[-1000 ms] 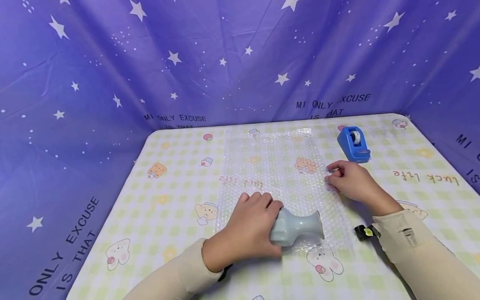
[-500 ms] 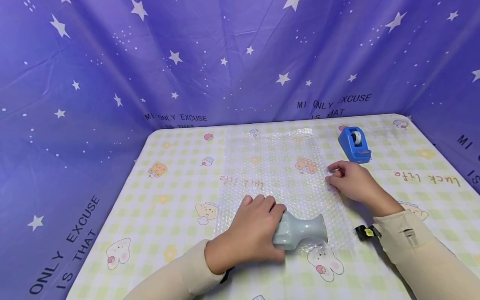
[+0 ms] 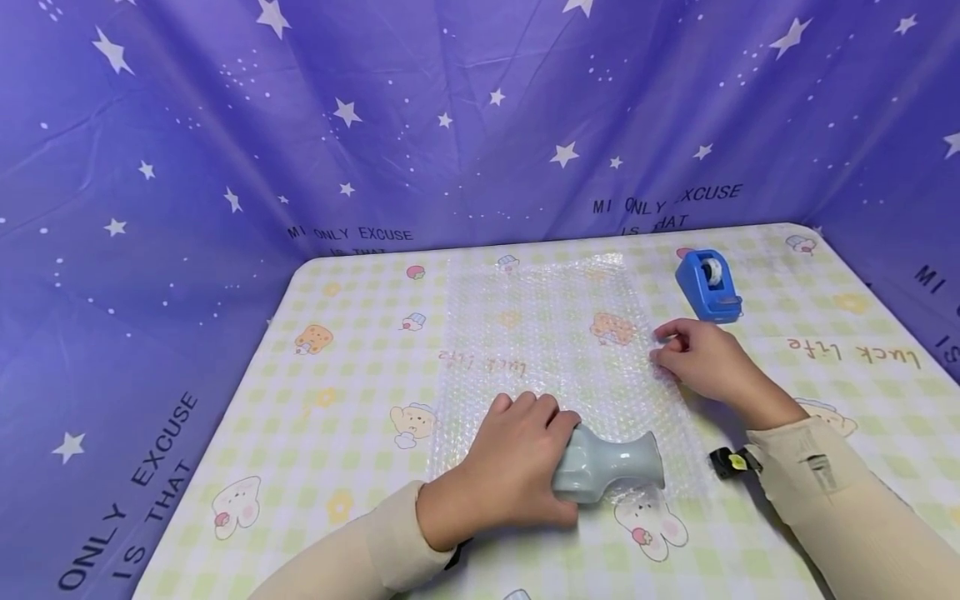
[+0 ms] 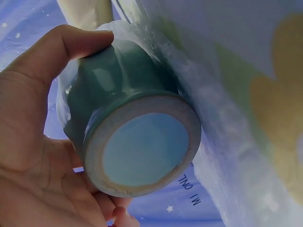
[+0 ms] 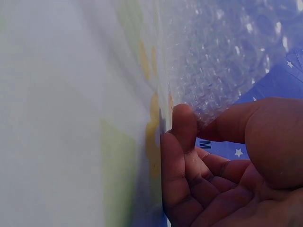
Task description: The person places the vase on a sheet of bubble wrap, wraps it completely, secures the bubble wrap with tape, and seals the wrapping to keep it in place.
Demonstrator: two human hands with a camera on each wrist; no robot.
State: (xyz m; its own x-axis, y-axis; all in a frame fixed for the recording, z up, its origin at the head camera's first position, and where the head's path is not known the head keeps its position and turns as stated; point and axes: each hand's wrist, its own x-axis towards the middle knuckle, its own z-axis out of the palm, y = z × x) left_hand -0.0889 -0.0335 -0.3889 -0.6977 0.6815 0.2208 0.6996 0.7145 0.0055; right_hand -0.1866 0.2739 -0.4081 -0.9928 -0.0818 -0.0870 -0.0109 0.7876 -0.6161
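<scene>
A pale green-grey glazed vase (image 3: 611, 467) lies on its side over the near part of a bubble wrap sheet (image 3: 540, 333), its neck pointing right. My left hand (image 3: 510, 467) grips the vase round its body. In the left wrist view, the thumb lies along one side of the vase (image 4: 123, 75), fingers reach behind it, and its round base faces the camera. My right hand (image 3: 701, 358) is at the sheet's right edge. In the right wrist view, thumb and forefinger of the right hand (image 5: 222, 165) pinch the edge of the bubble wrap (image 5: 213, 56).
A blue tape dispenser (image 3: 708, 287) with a roll of tape stands at the back right, beyond my right hand. A green-and-white checked cloth with cartoon prints covers the table (image 3: 285, 467). Behind the table hangs a purple star-patterned curtain (image 3: 450, 125).
My left hand has shifted slightly to the right and nearer, and the vase has moved with it. The right hand keeps its place at the sheet's edge.
</scene>
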